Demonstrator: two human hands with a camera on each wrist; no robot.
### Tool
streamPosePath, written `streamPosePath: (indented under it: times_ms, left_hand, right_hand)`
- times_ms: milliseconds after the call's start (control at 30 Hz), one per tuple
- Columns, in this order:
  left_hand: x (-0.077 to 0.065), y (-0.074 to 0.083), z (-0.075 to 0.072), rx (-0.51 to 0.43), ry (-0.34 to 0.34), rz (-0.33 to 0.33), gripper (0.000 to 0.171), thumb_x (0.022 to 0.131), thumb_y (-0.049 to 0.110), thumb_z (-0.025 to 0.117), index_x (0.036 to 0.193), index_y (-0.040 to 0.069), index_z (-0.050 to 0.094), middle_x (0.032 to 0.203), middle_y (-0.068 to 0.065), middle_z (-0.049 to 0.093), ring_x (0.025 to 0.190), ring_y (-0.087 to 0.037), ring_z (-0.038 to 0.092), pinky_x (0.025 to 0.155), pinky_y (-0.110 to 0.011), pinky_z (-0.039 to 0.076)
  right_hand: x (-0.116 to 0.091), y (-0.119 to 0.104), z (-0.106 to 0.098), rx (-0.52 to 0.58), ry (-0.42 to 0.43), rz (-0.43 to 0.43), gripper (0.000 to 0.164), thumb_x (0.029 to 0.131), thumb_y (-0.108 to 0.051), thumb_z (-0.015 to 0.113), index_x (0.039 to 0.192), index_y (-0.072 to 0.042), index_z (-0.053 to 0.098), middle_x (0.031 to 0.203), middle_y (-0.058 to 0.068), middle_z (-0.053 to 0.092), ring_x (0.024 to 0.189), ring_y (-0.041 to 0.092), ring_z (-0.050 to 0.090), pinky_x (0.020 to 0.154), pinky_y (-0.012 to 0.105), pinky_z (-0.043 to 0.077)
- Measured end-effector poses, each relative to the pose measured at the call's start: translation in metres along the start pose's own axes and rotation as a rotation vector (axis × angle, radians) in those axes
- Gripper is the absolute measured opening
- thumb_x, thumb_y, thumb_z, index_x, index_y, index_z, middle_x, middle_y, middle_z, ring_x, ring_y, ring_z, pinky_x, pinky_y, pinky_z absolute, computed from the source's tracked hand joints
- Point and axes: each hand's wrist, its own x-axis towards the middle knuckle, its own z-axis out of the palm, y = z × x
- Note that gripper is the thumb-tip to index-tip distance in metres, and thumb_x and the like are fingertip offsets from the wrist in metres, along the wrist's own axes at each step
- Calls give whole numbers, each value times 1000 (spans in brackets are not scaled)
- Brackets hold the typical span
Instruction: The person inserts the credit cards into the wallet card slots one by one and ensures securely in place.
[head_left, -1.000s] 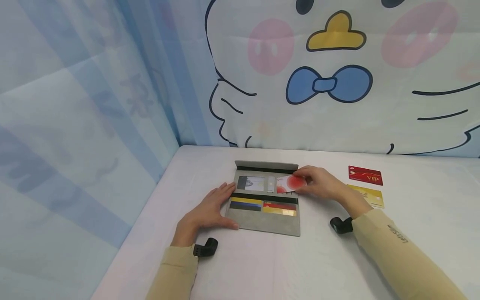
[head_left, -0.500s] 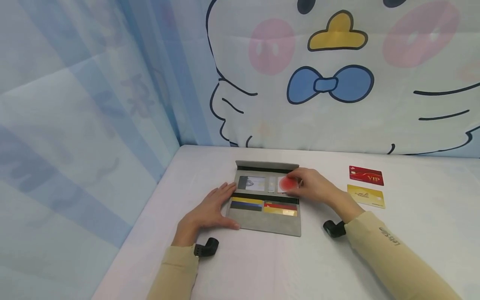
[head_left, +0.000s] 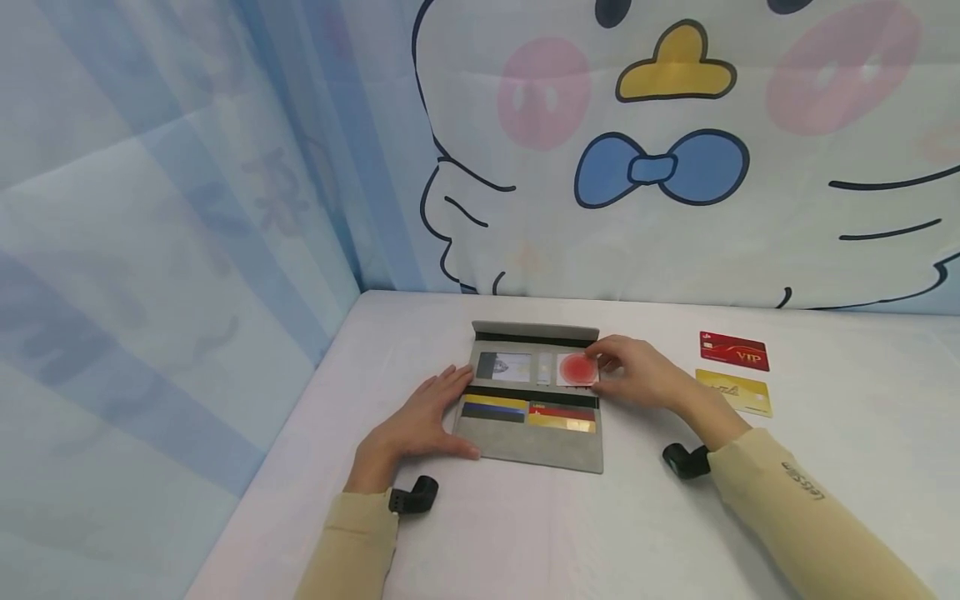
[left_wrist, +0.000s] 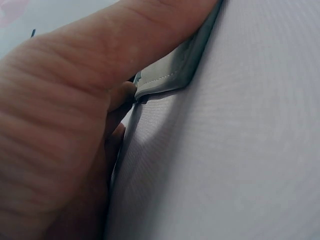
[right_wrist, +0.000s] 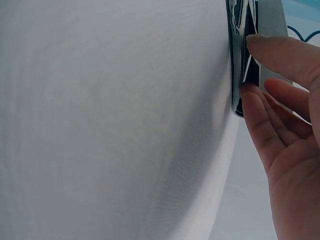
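Note:
A grey wallet point(head_left: 525, 448) lies unfolded on the table, its top flap raised. In its upper right part sits a white card with a red disc point(head_left: 578, 369). My right hand point(head_left: 647, 375) is at that card's right end, index fingertip by the upper corner and thumb by the lower one. The right wrist view shows the fingers point(right_wrist: 260, 117) bent round the wallet's side edge. My left hand point(head_left: 420, 421) rests spread along the wallet's left edge, thumb at the lower corner. Below the fold, yellow, blue and dark cards point(head_left: 492, 408) and red and gold cards point(head_left: 561, 417) fill two pockets.
To the right of the wallet a red VIP card point(head_left: 734, 351) lies above a gold card point(head_left: 733, 392) on the white table point(head_left: 540, 533). Behind hangs a curtain point(head_left: 675, 250) with a cartoon print; another curtain side point(head_left: 172, 292) borders the table at left.
The red-disc card has slid left into the wallet. My right hand moved left with it, then drew back right to its end. My left hand has stayed in place.

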Motion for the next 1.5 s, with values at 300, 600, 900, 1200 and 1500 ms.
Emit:
streamPosePath:
  times_ms: [300,600,900,1200,1500]
  left_hand:
    - [-1,-2,1,6,-3,-4,112,62,58,78,149,16,23,154,5,15,141,-13,4,113,-34,5]
    - [1,1,1,4,-9,1,112,62,59,78,150,16,22,154,5,15,141,-13,3,113,-34,4]
    - [1,3,0,0,-16,0,112,62,58,79,150,16,22,154,5,15,141,-12,3,113,-33,4]
    - [-1,4,-2,-10,-14,14,112,62,56,79,149,13,23,154,2,16,141,-15,4,113,-36,4]
    - [0,2,-2,-4,-20,-3,113,62,59,78,150,16,21,154,5,14,141,-11,2,113,-33,3]
  right_hand:
    - [5,-6,5,17,-27,31,45,79,-14,76,118,0,58,105,6,61,92,21,57,83,39,51]
    - [15,-16,11,-22,-62,51,48,81,-16,74,122,0,56,110,10,60,93,22,53,84,40,49]
    - [23,-21,15,-75,-76,42,48,80,-18,75,121,2,58,109,10,62,91,20,55,84,39,49]
    - [27,-25,16,-104,-88,21,47,80,-18,75,119,3,58,105,10,63,86,20,54,80,37,50]
    - [30,-26,16,-119,-91,16,46,80,-19,75,118,3,60,100,7,63,83,18,55,77,35,50]
